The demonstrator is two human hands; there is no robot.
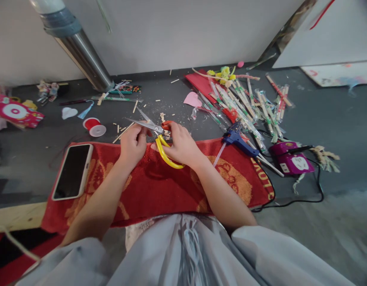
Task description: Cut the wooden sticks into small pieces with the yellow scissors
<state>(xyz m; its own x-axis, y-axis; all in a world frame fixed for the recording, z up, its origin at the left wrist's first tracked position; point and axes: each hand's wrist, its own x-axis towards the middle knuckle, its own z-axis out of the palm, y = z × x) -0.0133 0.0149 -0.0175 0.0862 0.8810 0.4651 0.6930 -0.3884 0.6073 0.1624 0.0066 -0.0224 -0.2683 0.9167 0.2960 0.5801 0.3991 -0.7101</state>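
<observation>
My right hand (185, 147) is closed on a pair of scissors (168, 157) with a yellow handle. Their blades are spread apart and point up and to the left. A small red-orange piece (166, 125) shows at my right fingertips; whether it belongs to the scissors, I cannot tell. My left hand (133, 143) is closed just left of the scissors' pivot, with the lower blade crossing over its fingers. What those fingers pinch is hidden. Both hands are over the far edge of a red towel (168, 190), with small cut stick pieces (162, 116) beyond them.
A phone (72, 171) and a red thread spool (94, 127) are at the left. Right of my hands lie a blue glue gun (240, 142), wrapped chopsticks (240, 105), a pink paper heart (192, 99) and a purple power block (292, 159) with a black cord. A metal pole (85, 57) stands behind.
</observation>
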